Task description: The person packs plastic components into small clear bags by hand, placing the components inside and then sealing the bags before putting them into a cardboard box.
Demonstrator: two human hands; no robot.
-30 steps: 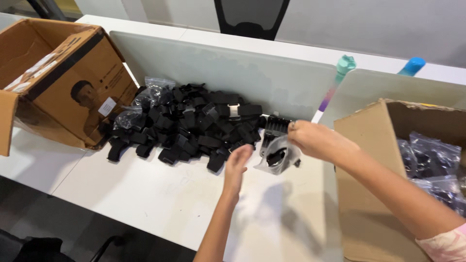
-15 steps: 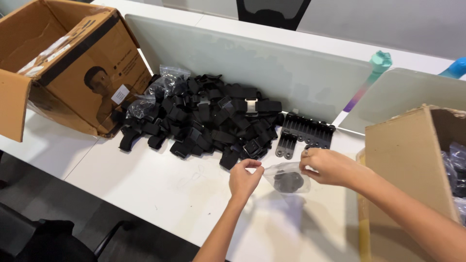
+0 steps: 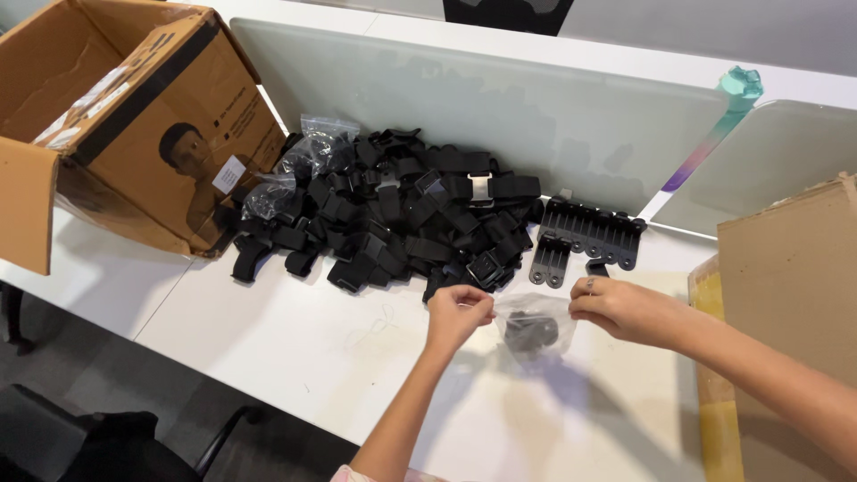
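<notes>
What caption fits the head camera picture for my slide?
Left hand and right hand hold a clear bag beside a pile of black straps.

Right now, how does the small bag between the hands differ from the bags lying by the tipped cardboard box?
The held clear bag is stretched between left hand and right hand; the bags by the box lie untouched against the black strap pile. The held bag shows one dark part; the others look fuller. All are clear plastic.
</notes>
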